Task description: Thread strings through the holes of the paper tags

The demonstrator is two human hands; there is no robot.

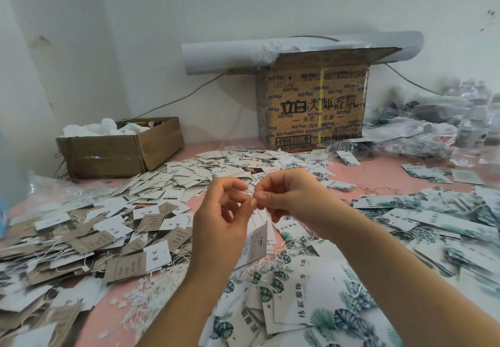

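Note:
My left hand [226,216] and my right hand [286,197] meet fingertip to fingertip above the table, each pinching a thin white string. A small stack of white paper tags [257,243] hangs on that string just below my fingers. The string itself is barely visible between the fingertips. A loose bundle of white strings [146,300] lies on the pink table [378,176] near the front left. Leaf-printed tags [311,300] lie below my hands.
Heaps of white and brown tags [89,238] cover the left. More leaf-printed tags [438,219] spread to the right. A printed carton [313,103] stands at the back, a low open box [119,149] at back left, plastic bags [433,127] at back right.

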